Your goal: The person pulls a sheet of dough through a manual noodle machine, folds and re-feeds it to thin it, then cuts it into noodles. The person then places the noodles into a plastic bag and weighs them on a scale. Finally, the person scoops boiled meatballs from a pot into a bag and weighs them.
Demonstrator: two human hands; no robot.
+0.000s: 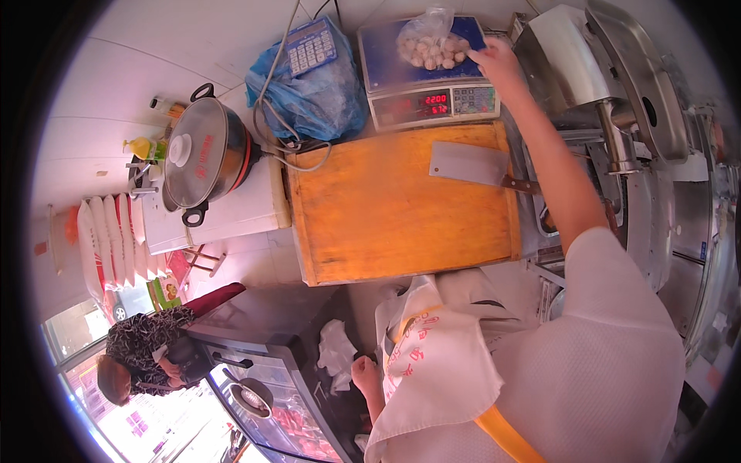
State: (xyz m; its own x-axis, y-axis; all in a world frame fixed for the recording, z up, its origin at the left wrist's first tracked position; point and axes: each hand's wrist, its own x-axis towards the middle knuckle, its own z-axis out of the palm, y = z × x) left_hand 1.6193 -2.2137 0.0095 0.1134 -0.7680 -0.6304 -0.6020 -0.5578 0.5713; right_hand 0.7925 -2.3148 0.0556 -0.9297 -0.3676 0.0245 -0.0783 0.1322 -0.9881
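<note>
My right hand (496, 62) reaches across to a digital scale (411, 110), its fingertips at the side of a clear plastic bag (434, 43). Whether they pinch the plastic or just touch it, I cannot tell. Pale round balls, probably meatballs, fill the bag, which rests on the scale's blue platform. Low by the apron (428, 370), my left hand (366, 375) has its fingers curled in, with nothing seen in it. A crumpled white plastic bag (337, 354) lies beside it. A cleaver (470, 163) rests flat on the wooden board (370, 220), below the scale.
A lidded electric pot (202, 153) stands left of a blue plastic bag (312, 98) topped by a calculator (312, 46). Steel machinery (579, 69) is at the right. A glass-fronted display case (289, 399) borders the lower left; another person (145, 353) is beyond it.
</note>
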